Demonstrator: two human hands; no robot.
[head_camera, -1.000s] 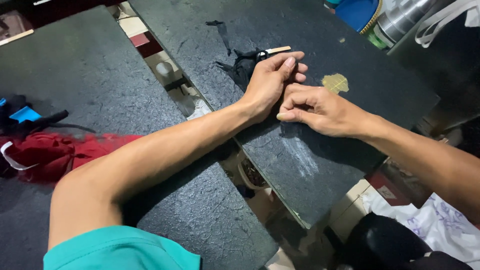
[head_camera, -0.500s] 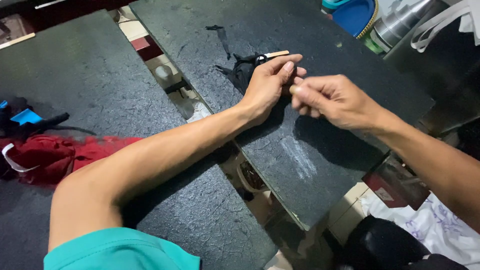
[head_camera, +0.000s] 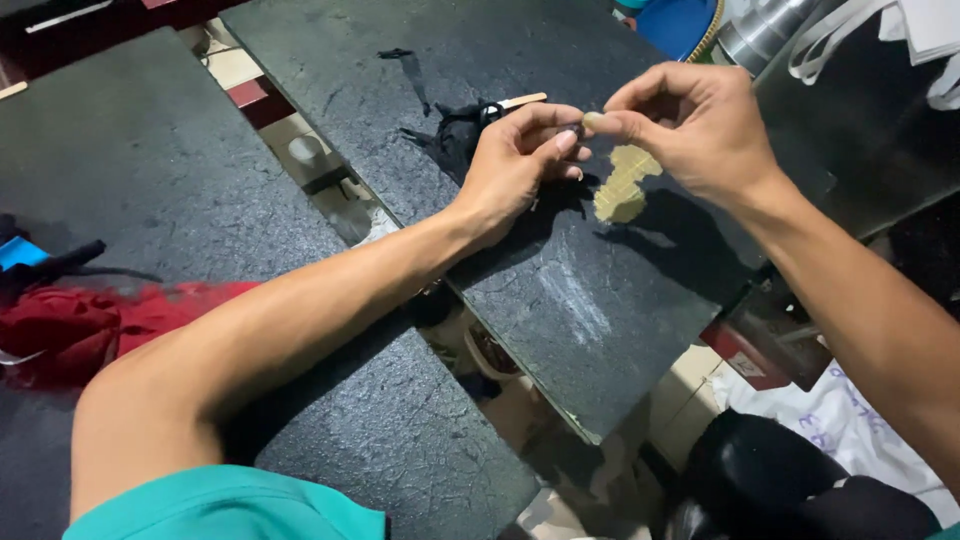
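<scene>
Your left hand (head_camera: 515, 160) rests on the dark slab (head_camera: 560, 300), fingers curled loosely over black fabric (head_camera: 455, 140) near its far edge. Right hand (head_camera: 695, 125) pinches a small pale piece (head_camera: 592, 121) above a yellowish patch (head_camera: 622, 185). Red cloth (head_camera: 80, 320) lies at the left slab's edge.

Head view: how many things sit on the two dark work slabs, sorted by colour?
Black: 2, the fabric bundle by the left hand and a thin strip.
Red: 1, the red cloth.
Tan: 1, the yellowish patch below the right hand.
Blue: 1, the blue piece.
Total: 5
</scene>
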